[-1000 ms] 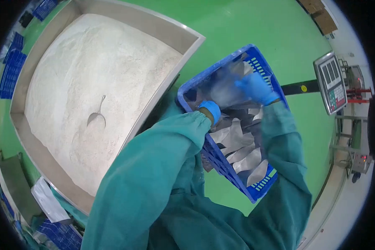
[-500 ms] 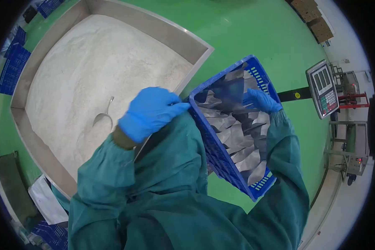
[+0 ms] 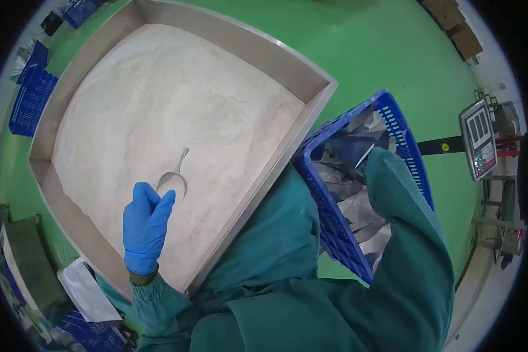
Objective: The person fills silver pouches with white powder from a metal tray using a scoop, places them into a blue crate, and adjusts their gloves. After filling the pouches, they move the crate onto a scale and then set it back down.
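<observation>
My left hand [image 3: 145, 227], in a blue glove, is over the white powder [image 3: 123, 111] in a large metal tub. Its thumb and forefinger are apart, with nothing held between them. Right by those fingertips lies a metal scoop [image 3: 174, 183], its bowl on the powder and its handle pointing away from me. My right arm, in a green sleeve [image 3: 400, 196], reaches into a blue plastic basket [image 3: 328, 220]. The sleeve hides my right hand, so its grip does not show. Silvery flat pouches [image 3: 364, 208] fill the basket, and a pale edge of one shows by the cuff.
The tub's metal rim [image 3: 258, 196] runs between the powder and the basket. Beyond the basket stands a digital scale display [image 3: 479, 138]. Blue crates [image 3: 32, 102] are at the left, near a white sheet [image 3: 89, 291]. Cardboard boxes [image 3: 456, 29] sit at the far right.
My left hand has moved left from the tub's rim to beside the scoop. My right hand was visible among the pouches and is now hidden by the sleeve. The view has shifted.
</observation>
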{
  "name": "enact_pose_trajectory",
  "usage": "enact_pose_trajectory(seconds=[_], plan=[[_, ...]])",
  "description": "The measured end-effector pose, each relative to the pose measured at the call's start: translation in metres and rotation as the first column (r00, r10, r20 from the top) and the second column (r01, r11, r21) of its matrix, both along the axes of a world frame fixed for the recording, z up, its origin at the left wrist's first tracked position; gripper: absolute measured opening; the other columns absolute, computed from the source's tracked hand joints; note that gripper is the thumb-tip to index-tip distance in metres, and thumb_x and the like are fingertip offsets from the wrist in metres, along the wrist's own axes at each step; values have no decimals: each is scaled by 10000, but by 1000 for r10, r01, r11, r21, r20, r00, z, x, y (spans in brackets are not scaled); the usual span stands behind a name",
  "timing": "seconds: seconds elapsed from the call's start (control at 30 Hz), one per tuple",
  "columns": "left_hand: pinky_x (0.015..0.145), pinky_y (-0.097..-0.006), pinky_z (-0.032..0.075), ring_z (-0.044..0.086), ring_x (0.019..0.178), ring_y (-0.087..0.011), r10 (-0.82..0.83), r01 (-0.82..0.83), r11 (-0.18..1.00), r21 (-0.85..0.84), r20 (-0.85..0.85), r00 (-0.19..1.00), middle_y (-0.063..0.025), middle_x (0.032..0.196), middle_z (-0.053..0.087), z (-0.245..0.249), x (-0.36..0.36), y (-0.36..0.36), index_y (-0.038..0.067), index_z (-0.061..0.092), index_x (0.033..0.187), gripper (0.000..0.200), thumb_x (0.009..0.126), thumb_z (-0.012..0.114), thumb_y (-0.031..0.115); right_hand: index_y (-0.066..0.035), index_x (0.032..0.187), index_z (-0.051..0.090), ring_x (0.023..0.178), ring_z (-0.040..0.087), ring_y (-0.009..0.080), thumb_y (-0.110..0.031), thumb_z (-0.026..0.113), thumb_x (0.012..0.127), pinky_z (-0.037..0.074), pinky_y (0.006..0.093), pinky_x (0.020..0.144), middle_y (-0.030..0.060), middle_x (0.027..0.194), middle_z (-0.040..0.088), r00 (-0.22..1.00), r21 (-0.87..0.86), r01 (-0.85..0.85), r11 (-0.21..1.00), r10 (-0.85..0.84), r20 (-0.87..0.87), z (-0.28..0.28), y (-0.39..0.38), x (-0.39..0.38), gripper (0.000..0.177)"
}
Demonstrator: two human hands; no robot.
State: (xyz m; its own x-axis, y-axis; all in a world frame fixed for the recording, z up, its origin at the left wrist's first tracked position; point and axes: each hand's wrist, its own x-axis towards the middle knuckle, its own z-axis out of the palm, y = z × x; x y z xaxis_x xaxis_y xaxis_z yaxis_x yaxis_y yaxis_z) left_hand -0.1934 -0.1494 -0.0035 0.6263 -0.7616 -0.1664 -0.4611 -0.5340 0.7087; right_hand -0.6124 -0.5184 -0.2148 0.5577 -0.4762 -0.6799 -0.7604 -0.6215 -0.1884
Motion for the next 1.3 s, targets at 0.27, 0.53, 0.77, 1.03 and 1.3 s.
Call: enact_pose_trajectory(seconds=[0.27, 0.53, 0.77, 1.03, 1.3], plan=[[442, -308, 323, 373, 459, -140, -201, 202, 979, -1, 67, 977, -73, 517, 408, -14, -23, -92, 46, 403, 693, 296, 779, 648, 188, 0, 870, 607, 692, 604, 260, -156, 475, 794, 496, 328, 614, 147, 812, 622, 998, 12, 10, 1000, -10, 54, -50, -4, -11, 218], [446, -290, 286, 299, 497, -106, -177, 179, 984, 9, 204, 963, -51, 519, 320, -13, -3, -74, 28, 390, 659, 294, 774, 647, 111, -11, 827, 616, 710, 601, 293, -159, 519, 752, 490, 337, 607, 156, 800, 619, 987, -82, 33, 996, -20, 158, -95, -15, 5, 193], [445, -294, 297, 309, 495, -104, 52, -44, 999, -30, 308, 950, -46, 513, 316, 29, 72, 91, 35, 379, 645, 308, 806, 621, 136, -20, 789, 624, 725, 599, 322, -162, 557, 714, 485, 345, 600, 163, 790, 616, 983, -108, -145, 984, 156, 96, -40, 21, 1, 174], [508, -227, 326, 347, 541, -78, 187, -187, 981, -58, -16, 982, 54, 609, 343, 67, 72, 161, 69, 396, 677, 252, 872, 536, 148, -24, 750, 616, 680, 598, 309, -208, 582, 692, 466, 352, 565, 165, 726, 602, 986, -568, -63, 821, 140, 92, 61, 39, -44, 195], [1038, -367, 188, 290, 1242, -234, -15, 257, 519, -815, 292, 956, -141, 1333, 326, 111, -41, 90, -12, 296, 1303, 572, 869, 431, 335, -81, 1042, 551, 934, 563, 207, -410, 482, 861, 508, 430, 712, 71, 983, 575, -51, 812, -192, 550, -832, 552, 213, 247, 255, 381]])
